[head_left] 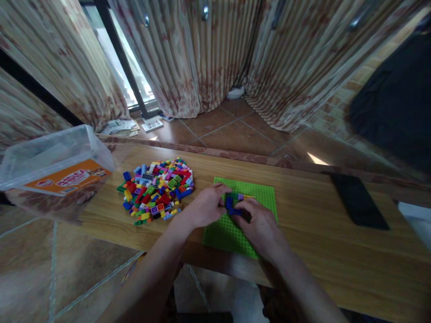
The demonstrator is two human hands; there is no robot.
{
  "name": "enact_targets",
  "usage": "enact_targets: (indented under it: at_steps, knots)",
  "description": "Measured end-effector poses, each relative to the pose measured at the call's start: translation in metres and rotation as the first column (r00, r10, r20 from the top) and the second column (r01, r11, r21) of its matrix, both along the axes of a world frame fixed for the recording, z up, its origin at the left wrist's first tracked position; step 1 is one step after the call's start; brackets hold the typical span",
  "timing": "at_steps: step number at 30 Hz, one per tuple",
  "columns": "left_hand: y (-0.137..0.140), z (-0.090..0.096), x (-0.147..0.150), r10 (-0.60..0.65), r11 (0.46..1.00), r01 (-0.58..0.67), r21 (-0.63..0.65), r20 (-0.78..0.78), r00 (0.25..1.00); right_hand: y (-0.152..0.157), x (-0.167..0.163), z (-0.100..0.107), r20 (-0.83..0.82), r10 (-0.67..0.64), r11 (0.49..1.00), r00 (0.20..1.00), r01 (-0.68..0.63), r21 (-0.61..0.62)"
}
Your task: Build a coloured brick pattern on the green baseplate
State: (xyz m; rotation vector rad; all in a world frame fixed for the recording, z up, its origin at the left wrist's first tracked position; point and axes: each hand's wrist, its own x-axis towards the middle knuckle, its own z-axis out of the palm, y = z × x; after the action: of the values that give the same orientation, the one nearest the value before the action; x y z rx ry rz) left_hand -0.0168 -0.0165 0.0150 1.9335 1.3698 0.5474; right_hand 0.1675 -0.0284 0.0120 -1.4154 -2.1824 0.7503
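A green studded baseplate lies on the wooden table, with a small row of bricks near its far side. In that row are a dark green brick, a purple brick and a yellow brick. Blue bricks sit at the near left of the row. My right hand pinches a blue brick there between thumb and fingers. My left hand is at the row's left end, its bent thumb and forefinger apart beside the blue bricks. Whether it presses on them is hard to see.
Left of the baseplate is a heap of loose coloured bricks. A clear plastic bin with an orange label stands at the table's left end. On the right lies a black flat object, perhaps a phone. Striped curtains hang beyond.
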Motion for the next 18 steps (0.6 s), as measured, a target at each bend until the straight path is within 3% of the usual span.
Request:
enact_targets:
  at_steps: [11, 14, 18]
  knots:
    - [-0.001, 0.006, -0.004, -0.036, 0.999, 0.036, -0.040, 0.007, 0.999, -0.006, -0.004, 0.000, 0.221, -0.012, 0.997, 0.975, 0.028, -0.070]
    - [-0.001, 0.006, -0.005, -0.053, 0.998, 0.055, -0.044, 0.031, 0.998, -0.006, -0.007, -0.001, 0.230, -0.027, 0.998, 0.973, 0.038, -0.043]
    - [0.000, 0.006, -0.004, -0.048, 0.998, 0.048, -0.044, 0.005, 0.999, -0.007, -0.010, 0.001, 0.190, -0.008, 0.992, 0.982, 0.032, -0.121]
